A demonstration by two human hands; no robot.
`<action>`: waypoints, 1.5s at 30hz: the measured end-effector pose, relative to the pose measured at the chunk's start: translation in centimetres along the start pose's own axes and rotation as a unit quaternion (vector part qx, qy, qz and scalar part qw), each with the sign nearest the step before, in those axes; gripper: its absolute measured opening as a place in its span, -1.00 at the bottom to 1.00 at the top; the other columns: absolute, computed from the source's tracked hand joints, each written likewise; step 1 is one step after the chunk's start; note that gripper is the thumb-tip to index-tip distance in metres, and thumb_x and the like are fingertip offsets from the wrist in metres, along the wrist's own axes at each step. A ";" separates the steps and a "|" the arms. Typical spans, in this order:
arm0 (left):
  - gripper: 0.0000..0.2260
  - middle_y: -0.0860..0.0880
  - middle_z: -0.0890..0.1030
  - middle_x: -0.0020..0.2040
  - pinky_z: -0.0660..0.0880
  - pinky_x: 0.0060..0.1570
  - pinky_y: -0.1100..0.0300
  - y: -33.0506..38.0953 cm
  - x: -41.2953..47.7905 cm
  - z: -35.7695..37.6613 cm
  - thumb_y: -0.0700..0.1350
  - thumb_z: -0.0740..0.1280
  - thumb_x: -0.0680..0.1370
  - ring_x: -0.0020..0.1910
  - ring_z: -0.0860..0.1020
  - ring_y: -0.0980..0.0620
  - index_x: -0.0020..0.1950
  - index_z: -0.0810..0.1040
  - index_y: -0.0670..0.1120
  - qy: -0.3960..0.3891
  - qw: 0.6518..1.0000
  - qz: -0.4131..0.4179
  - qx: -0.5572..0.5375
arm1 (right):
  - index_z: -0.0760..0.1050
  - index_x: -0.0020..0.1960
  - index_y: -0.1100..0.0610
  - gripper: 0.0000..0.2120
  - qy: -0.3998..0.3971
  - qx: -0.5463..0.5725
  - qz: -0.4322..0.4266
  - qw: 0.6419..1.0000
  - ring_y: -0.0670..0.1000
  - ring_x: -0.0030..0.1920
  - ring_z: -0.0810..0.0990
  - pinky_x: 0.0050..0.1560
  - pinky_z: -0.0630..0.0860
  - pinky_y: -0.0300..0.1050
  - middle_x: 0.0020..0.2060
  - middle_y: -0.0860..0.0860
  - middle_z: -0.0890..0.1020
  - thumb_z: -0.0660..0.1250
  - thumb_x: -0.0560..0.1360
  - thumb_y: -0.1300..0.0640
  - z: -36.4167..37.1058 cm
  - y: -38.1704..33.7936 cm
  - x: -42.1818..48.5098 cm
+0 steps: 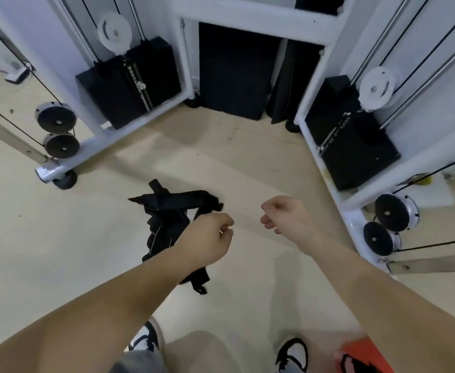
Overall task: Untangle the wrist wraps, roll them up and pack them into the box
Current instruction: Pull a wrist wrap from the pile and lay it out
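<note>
**Wraps on floor, both hands curled above them**

Two bare forearms are seen reaching forward and down over a beige floor (59, 265).

Left hand (210, 238): fingers curled in loosely, thumb and forefinger tips brought close together. A small pale speck is seen at the fingertips; what it is cannot be told. Whether any strap is pinched cannot be told either, since the hand overlaps the wraps in view.

Right hand (282, 215): loosely fisted, fingers curled under, nothing visibly held. It is kept apart from the left hand, bare floor showing between them.

Wrist wraps (167, 211): a tangled black heap lies on the floor, mostly beyond and to the left of the left hand. Part is hidden under the left wrist and forearm; one strap end comes out on the near side of that forearm.

A white cable machine frame (247, 20) with black weight stacks (129, 84) and pulleys is seen beyond both hands, wrapping round to either side.

Black-and-white shoes (292, 355) are seen at the bottom edge, near the elbows. An orange-red object (369, 351) is cut off by the frame beside the right shoe; blurred, not identifiable.
</note>
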State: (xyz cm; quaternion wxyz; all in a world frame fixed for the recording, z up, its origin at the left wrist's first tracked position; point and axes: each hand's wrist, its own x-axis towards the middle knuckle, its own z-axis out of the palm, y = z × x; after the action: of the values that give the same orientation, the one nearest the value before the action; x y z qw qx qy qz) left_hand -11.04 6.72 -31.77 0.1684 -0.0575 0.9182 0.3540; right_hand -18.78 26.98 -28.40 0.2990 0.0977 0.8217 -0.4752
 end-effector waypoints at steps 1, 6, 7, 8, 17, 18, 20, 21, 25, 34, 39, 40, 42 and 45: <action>-0.70 -0.01 0.69 0.20 0.57 0.22 0.11 -2.4 1.5 2.1 -0.10 0.32 0.67 0.10 0.65 0.01 0.39 0.61 -0.08 0.001 1.000 -0.006 -0.001 | 0.64 0.06 0.18 -0.82 -0.001 0.005 0.002 1.000 -0.02 -0.22 0.67 -0.23 0.54 -0.27 -0.02 0.17 0.75 0.28 0.67 0.14 1.8 2.3 2.2; -0.67 0.01 0.66 0.24 0.56 0.20 0.16 -13.1 7.0 12.2 -0.08 0.30 0.68 0.12 0.65 0.01 0.45 0.55 -0.03 -0.002 0.999 -0.037 -0.011 | 0.61 0.08 0.05 -0.86 -0.040 0.001 0.003 0.999 0.01 -0.19 0.70 -0.08 0.55 -0.10 -0.04 0.13 0.76 0.29 0.69 0.06 11.2 13.0 11.2; -0.66 0.00 0.66 0.25 0.56 0.20 0.15 -14.7 7.9 13.8 -0.08 0.30 0.68 0.13 0.64 0.00 0.46 0.54 -0.03 -0.007 0.999 -0.037 -0.009 | 0.62 0.08 0.03 -0.86 -0.044 -0.002 -0.003 0.999 0.01 -0.18 0.70 -0.08 0.56 -0.11 -0.04 0.12 0.76 0.29 0.68 0.05 12.6 14.5 12.5; -0.65 0.00 0.65 0.26 0.56 0.19 0.15 -16.2 8.7 15.1 -0.07 0.30 0.68 0.12 0.64 -0.01 0.47 0.53 -0.03 -0.008 0.999 -0.038 -0.008 | 0.62 0.08 0.03 -0.86 -0.049 -0.005 -0.009 0.999 0.02 -0.16 0.71 -0.07 0.56 -0.11 -0.05 0.11 0.76 0.29 0.68 0.05 13.8 15.7 13.7; -0.60 0.02 0.65 0.08 0.54 0.11 0.19 -21.6 5.8 17.2 -0.09 0.31 0.67 0.07 0.62 0.01 0.52 0.45 -0.10 -0.011 0.995 -0.071 -0.065 | 0.62 0.08 0.14 -0.83 -0.050 -0.062 -0.030 0.996 0.04 -0.17 0.64 -0.15 0.51 -0.12 -0.07 0.13 0.74 0.26 0.64 0.13 19.2 17.7 12.3; -0.60 0.03 0.64 0.06 0.53 0.11 0.18 -22.0 5.1 16.6 -0.08 0.32 0.67 0.06 0.61 0.02 0.51 0.46 -0.10 -0.016 0.996 -0.064 -0.058 | 0.62 0.09 0.15 -0.82 -0.054 -0.073 -0.036 0.995 0.04 -0.18 0.64 -0.15 0.50 -0.10 -0.06 0.15 0.74 0.26 0.64 0.13 19.7 17.2 11.4; -0.63 0.01 0.63 0.06 0.51 0.06 0.17 -23.1 4.2 14.8 -0.05 0.33 0.66 0.05 0.60 -0.01 0.47 0.49 -0.09 -0.013 0.998 -0.057 -0.038 | 0.61 0.11 0.17 -0.81 -0.057 -0.098 -0.053 0.992 0.05 -0.18 0.64 -0.15 0.49 -0.08 -0.01 0.19 0.75 0.26 0.64 0.13 20.6 15.6 10.4; -0.65 -0.03 0.65 0.07 0.53 0.05 0.13 -23.7 3.9 13.9 -0.04 0.33 0.65 0.07 0.62 -0.05 0.42 0.51 -0.09 -0.009 0.998 -0.059 -0.034 | 0.61 0.11 0.18 -0.81 -0.051 -0.109 -0.060 0.991 0.06 -0.18 0.63 -0.16 0.48 -0.08 0.01 0.21 0.75 0.25 0.65 0.13 21.1 14.8 10.0; -0.83 -0.12 0.67 0.01 0.65 0.08 -0.08 -26.0 2.8 11.2 -0.11 0.31 0.63 0.01 0.66 -0.14 0.18 0.56 -0.13 0.029 0.995 -0.080 -0.047 | 0.60 0.11 0.16 -0.82 -0.037 -0.147 -0.080 0.985 0.06 -0.20 0.64 -0.19 0.46 -0.09 0.02 0.22 0.74 0.24 0.66 0.14 23.4 12.4 9.2; -0.85 -0.05 0.62 -0.01 0.49 -0.18 0.16 -29.8 8.4 9.1 -0.08 0.32 0.65 -0.11 0.58 -0.01 0.13 0.53 -0.14 0.013 0.997 -0.078 0.013 | 0.57 0.09 0.13 -0.86 -0.044 -0.145 -0.111 0.982 0.05 -0.21 0.62 -0.37 0.46 -0.29 -0.06 0.19 0.69 0.25 0.69 0.14 27.1 11.7 14.8; -0.89 -0.05 0.60 -0.02 0.46 -0.19 0.16 -32.7 15.6 8.6 -0.08 0.29 0.65 -0.09 0.55 -0.03 0.10 0.53 -0.10 0.016 0.994 -0.091 0.057 | 0.52 0.01 0.00 -0.90 -0.043 -0.153 -0.086 0.984 0.08 -0.17 0.62 -0.26 0.47 -0.18 -0.08 0.13 0.68 0.27 0.67 0.13 27.4 12.7 23.4; -0.92 -0.04 0.57 -0.03 0.43 -0.23 0.18 -33.5 17.2 8.8 -0.10 0.28 0.66 -0.11 0.53 -0.02 0.05 0.51 -0.09 0.022 0.993 -0.094 0.066 | 0.53 0.03 -0.01 -0.91 -0.043 -0.148 -0.082 0.985 0.08 -0.15 0.62 -0.23 0.47 -0.17 -0.08 0.10 0.68 0.27 0.67 0.13 27.6 13.0 25.1; -0.91 -0.04 0.54 -0.04 0.43 -0.25 0.19 -34.8 20.6 9.4 -0.11 0.27 0.66 -0.12 0.52 -0.01 -0.02 0.47 -0.09 0.035 0.991 -0.103 0.078 | 0.54 0.14 0.02 -0.90 -0.045 -0.142 -0.077 0.986 0.07 -0.11 0.61 -0.20 0.46 -0.16 -0.08 0.06 0.66 0.27 0.67 0.14 27.8 13.9 28.7; -0.82 -0.09 0.53 0.10 0.57 -0.06 0.06 -36.9 24.9 10.8 -0.06 0.26 0.68 0.01 0.57 -0.08 0.10 0.55 -0.16 0.034 0.988 -0.130 0.076 | 0.54 0.30 0.08 -0.78 -0.036 -0.130 -0.078 0.988 0.03 -0.12 0.62 -0.20 0.44 -0.20 -0.12 0.00 0.64 0.28 0.67 0.16 28.6 15.1 33.2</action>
State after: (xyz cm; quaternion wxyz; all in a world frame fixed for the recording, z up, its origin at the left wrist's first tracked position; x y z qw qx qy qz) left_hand -23.18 -13.10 -71.23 0.1858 -0.1753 0.9322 0.2564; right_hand -27.26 6.82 -69.29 0.3011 -0.0237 0.8703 -0.3892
